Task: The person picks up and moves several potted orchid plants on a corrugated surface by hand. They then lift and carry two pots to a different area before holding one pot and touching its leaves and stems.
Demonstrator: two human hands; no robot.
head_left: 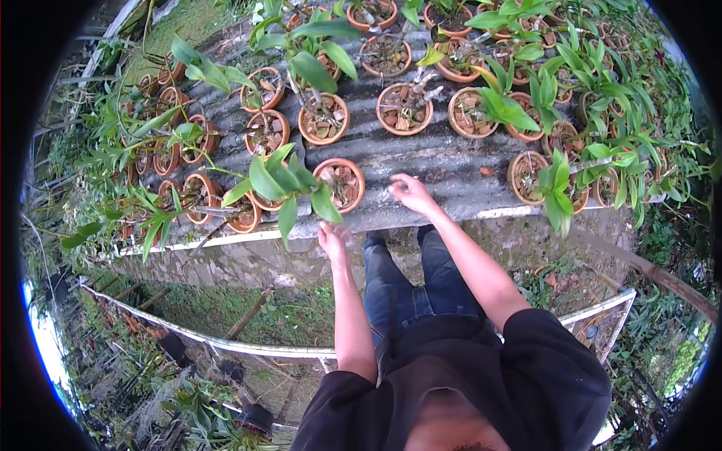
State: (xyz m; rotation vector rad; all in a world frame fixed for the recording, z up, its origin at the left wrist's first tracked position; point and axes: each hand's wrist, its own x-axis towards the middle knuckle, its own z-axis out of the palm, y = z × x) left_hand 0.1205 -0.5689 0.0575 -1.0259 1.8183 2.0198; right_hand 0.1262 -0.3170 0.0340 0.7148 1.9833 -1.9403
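Observation:
In the head view, a clay pot (348,197) filled with reddish-brown chunks stands at the front edge of the corrugated sheet. My right hand (412,193) hovers to the right of this pot, fingers loosely bent and apart, holding nothing visible. Just below the pot, at the sheet's front edge, is my left hand (332,239); its fingers are smeared, and I cannot tell whether they hold anything. Broad green orchid leaves (280,180) hang left of the pot, one leaf tip reaching close above my left hand.
Rows of potted orchids (323,119) cover the grey corrugated sheet (444,169) behind my hands. More pots (529,177) stand along the right front edge. A low stone wall (248,259) supports the sheet. A white curved rail (248,349) runs at lower left, and a pole (662,274) slants at right.

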